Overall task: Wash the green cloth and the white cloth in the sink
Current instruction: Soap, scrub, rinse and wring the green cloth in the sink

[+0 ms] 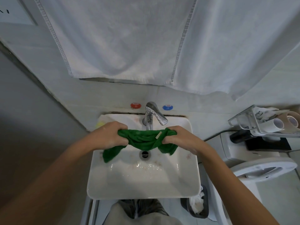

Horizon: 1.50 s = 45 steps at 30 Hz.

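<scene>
Task status: in progress, green cloth stage. The green cloth (146, 141) is held at the centre of the frame, above the basin of the sink (142, 181) and just in front of the tap (151, 116). The left hand (108, 135) grips its left end and the right hand (177, 138) grips its right end, fingers curled tight around the bunched fabric. The cloth is gathered into a rope between the two hands, with loose ends hanging toward the drain (145, 154). This posture suggests wringing or scrubbing.

No water stream is visible from the tap; droplets lie on the basin floor.

Remaining: the white cloth. A pale item lies at the upper left corner of the sink; whether it is that cloth cannot be determined.
</scene>
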Tool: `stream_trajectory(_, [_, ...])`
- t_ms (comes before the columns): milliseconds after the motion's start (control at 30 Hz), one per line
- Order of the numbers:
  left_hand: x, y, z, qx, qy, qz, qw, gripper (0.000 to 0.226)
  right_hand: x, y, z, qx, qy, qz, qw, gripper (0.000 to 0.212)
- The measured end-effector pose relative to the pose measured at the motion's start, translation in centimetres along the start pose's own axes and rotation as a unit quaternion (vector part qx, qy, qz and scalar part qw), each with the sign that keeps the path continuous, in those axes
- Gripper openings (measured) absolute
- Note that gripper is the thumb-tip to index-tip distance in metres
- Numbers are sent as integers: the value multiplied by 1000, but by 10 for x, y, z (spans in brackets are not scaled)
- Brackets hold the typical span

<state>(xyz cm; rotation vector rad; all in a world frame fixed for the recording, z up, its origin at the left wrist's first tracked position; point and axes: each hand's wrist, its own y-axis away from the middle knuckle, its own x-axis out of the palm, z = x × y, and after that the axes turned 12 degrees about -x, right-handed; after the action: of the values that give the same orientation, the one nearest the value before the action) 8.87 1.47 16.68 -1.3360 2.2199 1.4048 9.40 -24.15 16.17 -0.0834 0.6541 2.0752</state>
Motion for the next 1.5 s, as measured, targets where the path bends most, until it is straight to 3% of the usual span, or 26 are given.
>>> stream_trajectory(100, [4, 2, 2, 8, 62, 19, 998, 22, 6, 1, -4, -13, -52, -32, 998, 13])
stream_trajectory(267, [16, 1, 8, 1, 113, -14, 994, 24, 12, 3, -10, -34, -175, -93, 980, 21])
stream_trajectory(433, [21, 6, 9, 21, 170, -11, 985, 30, 14, 9, -15, -59, -168, -87, 980, 31])
stream_trajectory(500, [25, 9, 4, 38, 185, -19, 982, 21, 20, 9, -12, -63, -178, -94, 977, 29])
stream_trajectory(567, [33, 9, -4, 52, 201, -77, 975, 8, 28, 5, -5, -54, -200, -157, 966, 31])
stream_trajectory(633, [46, 6, -15, 62, 230, -160, 958, 15, 35, -4, 4, -54, -227, -244, 941, 26])
stream_trajectory(767, [64, 0, -52, 33, 347, -292, 890, 24, 65, -22, 28, -98, -289, -375, 876, 24])
stream_trajectory(867, [52, -7, -70, -3, 475, -339, 812, 23, 98, -23, 36, -150, -287, -369, 871, 20])
stream_trajectory(900, [53, -4, -73, -2, 490, -338, 804, 23, 98, -23, 38, -160, -287, -373, 868, 22])
stream_trajectory(1033, [77, 20, -85, 41, 473, -291, 831, 26, 72, -40, 42, -132, -359, -417, 825, 51])
stream_trajectory(1167, [49, -8, -72, -19, 531, -341, 776, 37, 106, -21, 47, -145, -349, -352, 856, 42])
stream_trajectory(1300, [81, 9, -79, -5, 522, -301, 798, 39, 84, -40, 42, -108, -351, -406, 837, 26])
stream_trajectory(1367, [82, 10, -81, 1, 514, -296, 805, 37, 81, -44, 42, -97, -372, -384, 840, 21])
stream_trajectory(1500, [61, -17, -67, -28, 525, -332, 783, 36, 102, -29, 34, -76, -372, -309, 872, 23])
